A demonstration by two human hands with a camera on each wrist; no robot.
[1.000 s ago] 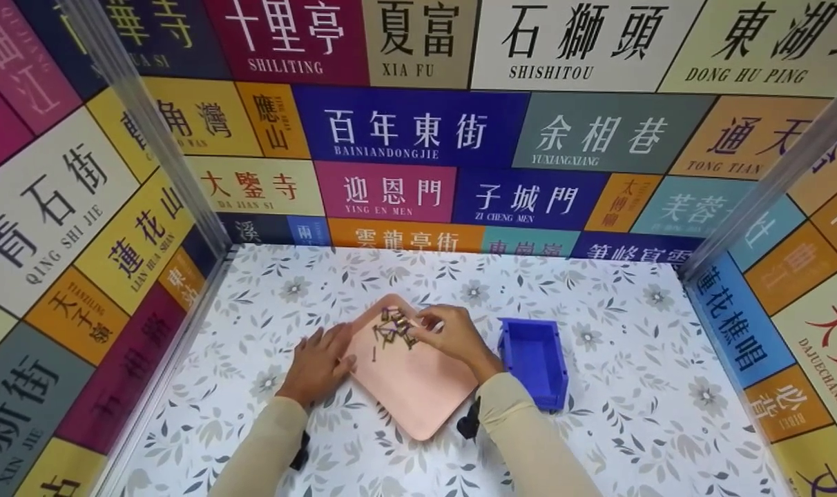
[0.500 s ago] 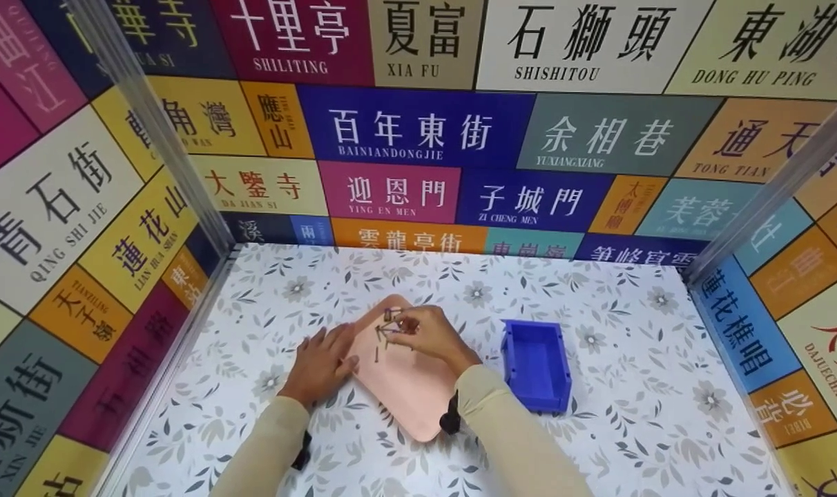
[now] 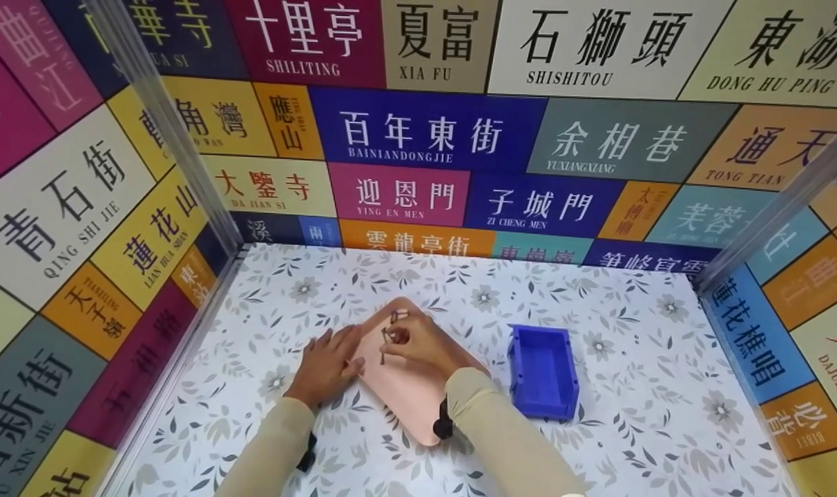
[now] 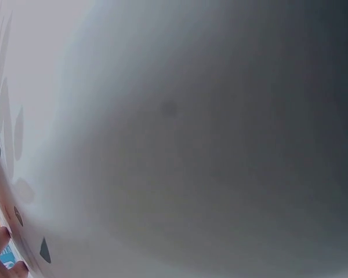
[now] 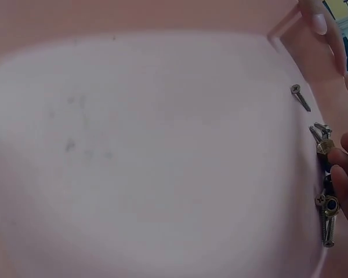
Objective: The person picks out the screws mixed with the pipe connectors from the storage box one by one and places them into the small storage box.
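A pink tray [image 3: 408, 404] lies slanted on the table, holding a small pile of metal screws [image 5: 300, 97] and brass threaded fittings [image 5: 332, 204] near its far end. My right hand [image 3: 422, 345] reaches over the tray with curled fingers and covers part of the pile. In the right wrist view, its thumb and fingertips pinch at a brass threaded fitting [image 5: 325, 147] among the screws. My left hand [image 3: 325, 362] rests with spread fingers at the tray's left edge. The left wrist view is mostly a blurred pale surface, with fingertips at its lower left corner.
A blue plastic bin [image 3: 544, 373] stands on the table to the right of the tray. The tabletop [image 3: 639, 414] has a leaf-and-flower print. Coloured sign-covered walls [image 3: 425, 131] enclose the left, back and right sides.
My right hand has shifted left and slightly down over the pile, hiding more of it. My left hand stays at the tray's edge. The whole head view has drifted slightly.
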